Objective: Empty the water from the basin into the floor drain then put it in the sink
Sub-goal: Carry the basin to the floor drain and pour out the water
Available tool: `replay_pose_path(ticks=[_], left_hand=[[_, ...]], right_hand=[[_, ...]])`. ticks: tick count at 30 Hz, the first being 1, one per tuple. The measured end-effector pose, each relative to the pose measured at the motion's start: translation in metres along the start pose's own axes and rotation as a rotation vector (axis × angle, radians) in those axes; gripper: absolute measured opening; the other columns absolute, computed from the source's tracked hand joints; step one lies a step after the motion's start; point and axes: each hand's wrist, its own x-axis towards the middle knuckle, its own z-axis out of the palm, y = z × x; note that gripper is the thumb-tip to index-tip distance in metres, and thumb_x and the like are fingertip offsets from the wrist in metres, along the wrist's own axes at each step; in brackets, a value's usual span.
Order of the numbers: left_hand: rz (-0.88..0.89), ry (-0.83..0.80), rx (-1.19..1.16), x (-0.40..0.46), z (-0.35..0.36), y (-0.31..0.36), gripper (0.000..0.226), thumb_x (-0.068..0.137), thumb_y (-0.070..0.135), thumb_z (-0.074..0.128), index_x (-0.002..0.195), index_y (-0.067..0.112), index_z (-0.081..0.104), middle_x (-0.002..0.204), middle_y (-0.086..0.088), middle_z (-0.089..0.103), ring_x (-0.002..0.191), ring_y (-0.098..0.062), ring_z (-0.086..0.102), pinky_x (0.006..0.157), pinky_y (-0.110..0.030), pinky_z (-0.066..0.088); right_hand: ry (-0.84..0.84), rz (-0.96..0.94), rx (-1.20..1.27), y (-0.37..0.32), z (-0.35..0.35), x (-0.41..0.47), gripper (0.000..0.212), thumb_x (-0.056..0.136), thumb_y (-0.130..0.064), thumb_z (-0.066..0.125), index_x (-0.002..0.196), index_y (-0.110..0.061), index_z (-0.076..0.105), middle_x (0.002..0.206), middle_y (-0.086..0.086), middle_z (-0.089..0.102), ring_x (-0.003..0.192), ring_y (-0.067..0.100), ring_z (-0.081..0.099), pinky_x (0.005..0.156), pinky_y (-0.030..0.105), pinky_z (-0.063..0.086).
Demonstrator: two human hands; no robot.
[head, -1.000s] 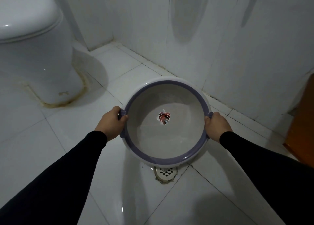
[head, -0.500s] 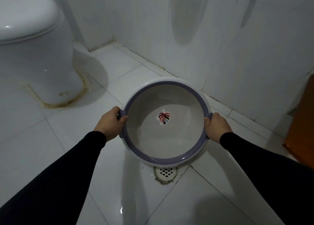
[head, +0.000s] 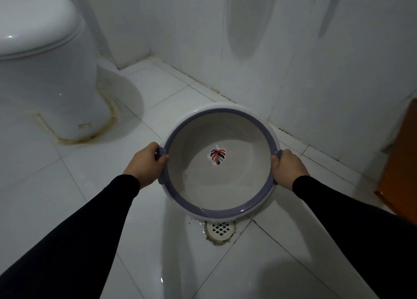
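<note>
I see my left hand [head: 144, 163] and right hand [head: 287, 169] gripping the basin [head: 225, 185] by its rim above glossy white floor tiles [head: 90, 174]; the floor drain [head: 220, 228] lies just below them, the toilet [head: 45, 73] beyond my left hand.

A: Light is running dim and grey; small glare spots are showing on the toilet lid [head: 10, 36] and the wet floor tiles [head: 161, 279].

B: Soft shadows are falling on the wall [head: 248, 21]. Wide-angle bending is curving the edges; focus is holding sharp.
</note>
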Motion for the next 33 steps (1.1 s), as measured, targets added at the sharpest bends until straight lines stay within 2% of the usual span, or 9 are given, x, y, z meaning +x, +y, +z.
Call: replay_pose_path(ticks=[7, 13, 18, 33], left_hand=[[-0.005, -0.012, -0.003, 0.000, -0.001, 0.000, 0.015, 0.092, 0.031, 0.057, 0.090, 0.017, 0.054, 0.084, 0.000, 0.061, 0.078, -0.021, 0.060, 0.069, -0.034, 0.049], [-0.002, -0.016, 0.010, -0.001, -0.002, 0.001, 0.014, 0.092, 0.032, 0.057, 0.087, 0.020, 0.053, 0.083, 0.000, 0.061, 0.076, -0.020, 0.059, 0.066, -0.032, 0.047], [-0.005, -0.046, 0.005, -0.004, -0.006, 0.004, 0.016, 0.091, 0.032, 0.058, 0.085, 0.018, 0.053, 0.085, -0.005, 0.064, 0.078, -0.025, 0.063, 0.075, -0.043, 0.057], [-0.017, -0.112, 0.011, -0.011, -0.011, 0.009, 0.022, 0.092, 0.033, 0.058, 0.084, 0.014, 0.051, 0.087, -0.011, 0.063, 0.081, -0.031, 0.063, 0.078, -0.050, 0.057]], right_hand=[[0.003, 0.005, -0.011, 0.001, 0.001, 0.001, 0.036, 0.097, -0.024, 0.043, 0.116, 0.006, 0.047, 0.117, 0.026, 0.058, 0.103, 0.035, 0.059, 0.071, 0.026, 0.037], [0.009, 0.010, -0.023, 0.000, 0.000, 0.001, 0.037, 0.097, -0.024, 0.042, 0.115, 0.007, 0.047, 0.117, 0.026, 0.058, 0.103, 0.035, 0.059, 0.070, 0.026, 0.036], [0.006, 0.016, -0.017, 0.000, 0.000, 0.000, 0.036, 0.097, -0.024, 0.043, 0.116, 0.007, 0.047, 0.117, 0.025, 0.059, 0.103, 0.035, 0.059, 0.070, 0.026, 0.036], [-0.002, -0.027, -0.027, 0.007, 0.000, 0.001, 0.035, 0.097, -0.026, 0.042, 0.115, 0.004, 0.048, 0.114, 0.023, 0.060, 0.100, 0.033, 0.060, 0.069, 0.026, 0.037]])
